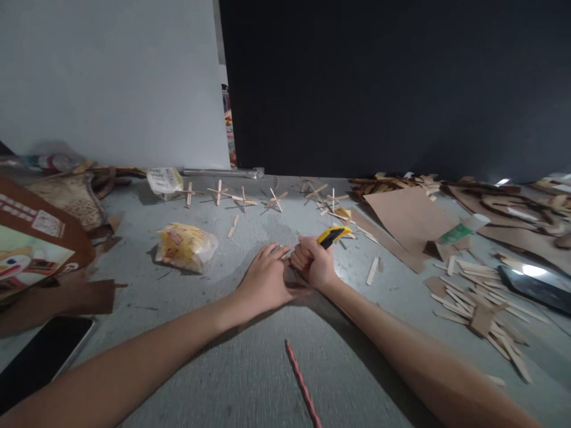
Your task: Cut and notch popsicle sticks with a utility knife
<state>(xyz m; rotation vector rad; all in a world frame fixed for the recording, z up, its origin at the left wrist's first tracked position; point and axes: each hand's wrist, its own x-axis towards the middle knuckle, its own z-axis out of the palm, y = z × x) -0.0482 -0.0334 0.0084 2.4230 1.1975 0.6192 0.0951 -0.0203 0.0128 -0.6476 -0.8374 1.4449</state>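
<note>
My right hand [313, 261] is closed in a fist around a yellow and black utility knife [332, 235], whose end sticks up and to the right. My left hand [265, 278] lies flat on the grey table [250, 368] with fingers stretched out, touching the right hand. Whatever lies under the two hands is hidden. A row of crossed wooden sticks [243, 199] stands along the back of the table.
Loose wooden sticks [479, 303] lie in a pile at the right beside brown cardboard pieces [408, 217] and a green glue tube [461, 229]. A yellow plastic bag [185, 245] sits at the left. A dark phone [42, 356] lies near left. A red stick [303, 383] rests in front.
</note>
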